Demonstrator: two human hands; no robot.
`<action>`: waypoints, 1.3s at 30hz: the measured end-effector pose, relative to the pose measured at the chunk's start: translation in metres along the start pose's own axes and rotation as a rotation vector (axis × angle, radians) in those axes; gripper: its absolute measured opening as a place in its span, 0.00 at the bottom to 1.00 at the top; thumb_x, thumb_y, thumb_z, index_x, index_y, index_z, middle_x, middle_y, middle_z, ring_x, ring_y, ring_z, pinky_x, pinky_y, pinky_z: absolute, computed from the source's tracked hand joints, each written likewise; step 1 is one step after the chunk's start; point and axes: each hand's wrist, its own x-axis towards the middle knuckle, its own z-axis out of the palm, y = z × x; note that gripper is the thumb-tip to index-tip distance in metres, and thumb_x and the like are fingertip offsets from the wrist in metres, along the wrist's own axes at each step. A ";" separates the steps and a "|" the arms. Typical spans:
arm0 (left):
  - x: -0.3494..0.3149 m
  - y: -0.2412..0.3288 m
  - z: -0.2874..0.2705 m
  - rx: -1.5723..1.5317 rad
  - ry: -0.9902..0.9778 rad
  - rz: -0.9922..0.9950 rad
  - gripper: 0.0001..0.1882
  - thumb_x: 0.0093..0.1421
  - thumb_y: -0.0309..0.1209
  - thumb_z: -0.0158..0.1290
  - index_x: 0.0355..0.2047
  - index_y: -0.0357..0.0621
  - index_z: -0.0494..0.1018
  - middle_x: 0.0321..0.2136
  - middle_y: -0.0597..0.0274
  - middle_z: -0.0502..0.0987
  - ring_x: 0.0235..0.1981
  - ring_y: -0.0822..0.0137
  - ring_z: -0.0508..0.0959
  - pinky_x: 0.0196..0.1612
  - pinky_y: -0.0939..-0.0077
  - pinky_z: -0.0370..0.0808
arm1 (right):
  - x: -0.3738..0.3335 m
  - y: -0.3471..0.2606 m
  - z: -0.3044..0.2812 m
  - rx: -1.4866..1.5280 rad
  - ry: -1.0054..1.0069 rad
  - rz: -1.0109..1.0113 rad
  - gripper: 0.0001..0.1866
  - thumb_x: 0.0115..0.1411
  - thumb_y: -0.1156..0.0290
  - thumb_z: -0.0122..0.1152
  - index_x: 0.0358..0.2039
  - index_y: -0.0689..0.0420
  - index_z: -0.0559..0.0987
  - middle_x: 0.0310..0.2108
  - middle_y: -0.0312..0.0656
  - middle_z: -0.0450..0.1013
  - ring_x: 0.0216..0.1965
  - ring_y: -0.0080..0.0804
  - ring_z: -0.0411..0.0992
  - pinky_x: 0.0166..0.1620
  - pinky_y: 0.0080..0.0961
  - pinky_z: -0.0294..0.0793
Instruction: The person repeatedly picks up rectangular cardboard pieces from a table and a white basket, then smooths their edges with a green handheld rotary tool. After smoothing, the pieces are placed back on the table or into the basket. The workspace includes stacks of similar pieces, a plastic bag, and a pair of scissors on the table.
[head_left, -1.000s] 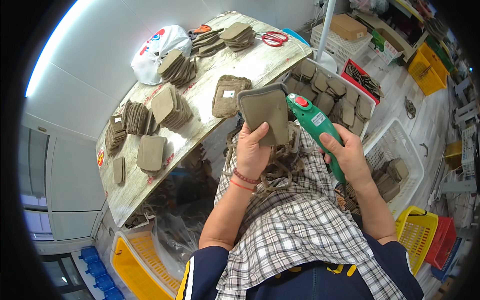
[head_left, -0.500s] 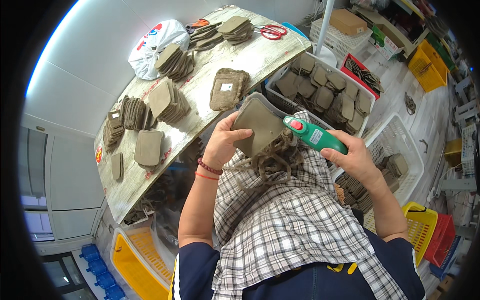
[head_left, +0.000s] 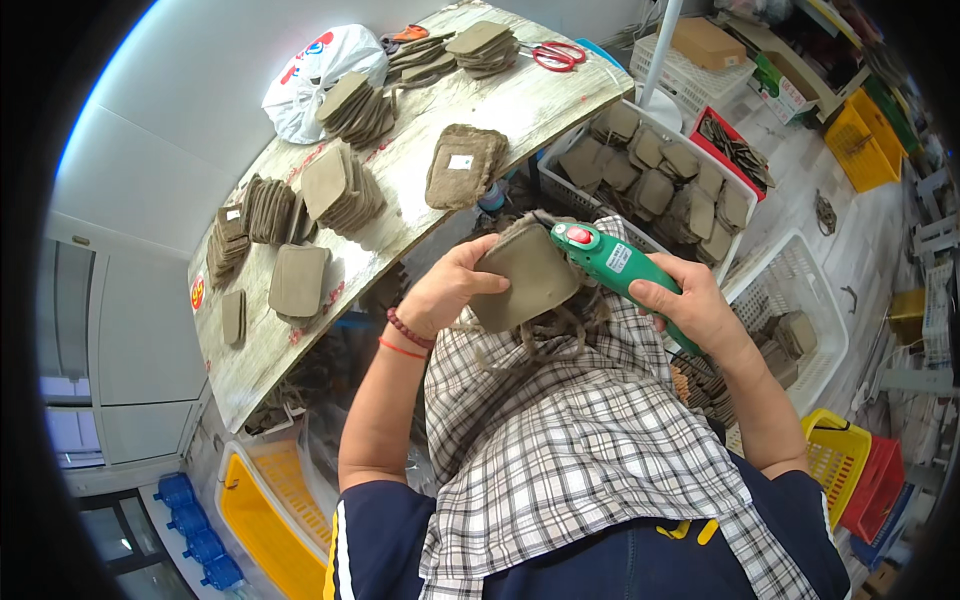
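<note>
My left hand [head_left: 450, 287] is closed on a khaki fabric pad [head_left: 528, 282] with rounded corners, its thumb lying across the top face. A fuzzy edge shows along the pad's upper side. In my right hand [head_left: 692, 305] is a green handheld electric cutter [head_left: 618, 265] with a red button, fingers wrapped round its body. The cutter's dark tip meets the pad's upper right corner; the blade itself is too small to make out. Trimmed fabric strips [head_left: 550, 338] hang below the pad over the checked apron [head_left: 590, 450] on my lap.
On the table [head_left: 395, 255] ahead are stacks of khaki pads [head_left: 335, 187], a fuzzy-edged pad with a white label [head_left: 465, 170], red-handled scissors [head_left: 558, 57] and a white plastic bag [head_left: 315, 90]. A crate of pads [head_left: 655, 190] stands to the right, a yellow basket [head_left: 265, 530] at lower left.
The cutter has moved left and up along the pad, from its right edge to its upper corner. The pad has turned slightly in my left hand, and the whole view has shifted a little.
</note>
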 end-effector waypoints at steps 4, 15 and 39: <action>-0.006 0.013 -0.014 0.341 0.121 -0.005 0.21 0.51 0.15 0.56 0.46 0.36 0.70 0.43 0.61 0.76 0.43 0.74 0.75 0.46 0.81 0.72 | 0.000 0.003 -0.005 0.008 -0.064 0.033 0.21 0.58 0.56 0.64 0.40 0.63 0.78 0.23 0.33 0.71 0.18 0.16 0.66 0.22 0.16 0.67; -0.019 0.006 -0.011 -0.022 0.414 0.174 0.10 0.50 0.19 0.62 0.34 0.36 0.78 0.30 0.60 0.81 0.28 0.73 0.80 0.34 0.79 0.77 | -0.001 0.008 -0.003 -0.044 -0.142 0.065 0.23 0.57 0.55 0.65 0.42 0.62 0.79 0.22 0.33 0.69 0.18 0.16 0.65 0.22 0.17 0.67; -0.004 0.004 -0.005 0.027 0.283 0.034 0.14 0.52 0.18 0.59 0.40 0.31 0.74 0.35 0.56 0.80 0.35 0.69 0.80 0.40 0.75 0.78 | 0.023 -0.007 0.020 0.124 -0.063 -0.005 0.21 0.59 0.55 0.62 0.40 0.63 0.77 0.24 0.34 0.70 0.21 0.16 0.67 0.25 0.16 0.68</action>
